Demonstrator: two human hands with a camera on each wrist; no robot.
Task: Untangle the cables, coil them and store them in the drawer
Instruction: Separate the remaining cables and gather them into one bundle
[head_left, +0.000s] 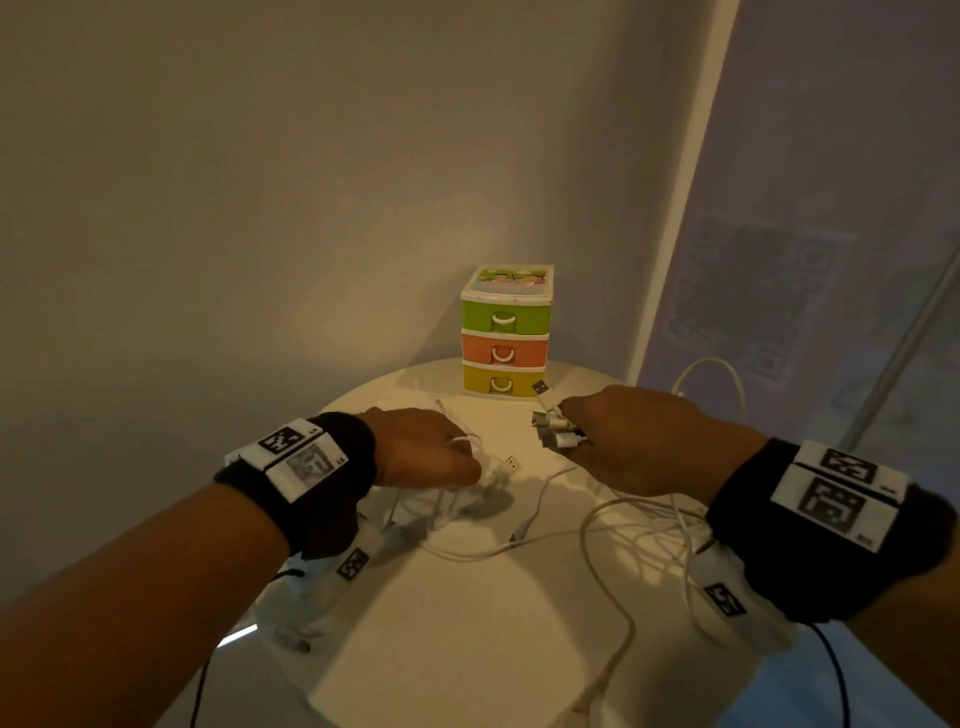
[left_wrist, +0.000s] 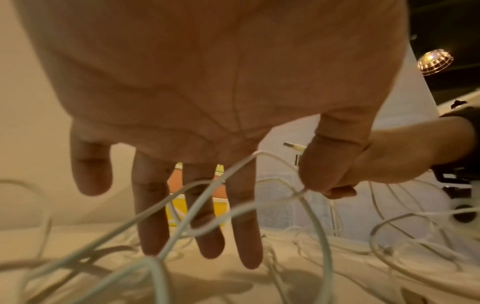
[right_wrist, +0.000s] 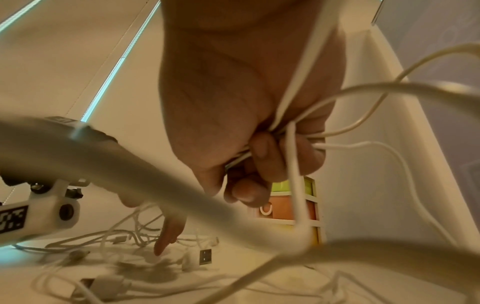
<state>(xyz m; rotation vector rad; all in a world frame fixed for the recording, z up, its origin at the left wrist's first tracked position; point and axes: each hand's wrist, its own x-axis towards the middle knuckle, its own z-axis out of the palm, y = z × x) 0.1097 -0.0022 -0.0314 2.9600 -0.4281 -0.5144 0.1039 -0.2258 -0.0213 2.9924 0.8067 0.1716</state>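
Loose white cables (head_left: 613, 525) sprawl toward the round table's (head_left: 441, 649) edge; right hand (head_left: 639, 441) clenches several plug ends, left hand (head_left: 421, 447) hovers with fingers spread, a strand looped over its forefinger.

White cables (head_left: 613, 525) sprawl across a white round table (head_left: 467, 623), in front of a small drawer unit (head_left: 505, 332) stacked green, orange and yellow. Black wristbands (head_left: 332, 483) nearer the camera than the unit carry black-and-white square-patterned tags.

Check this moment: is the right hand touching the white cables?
Touching. The right wrist view shows the right hand with fingers curled around several white cables, connector ends protruding.
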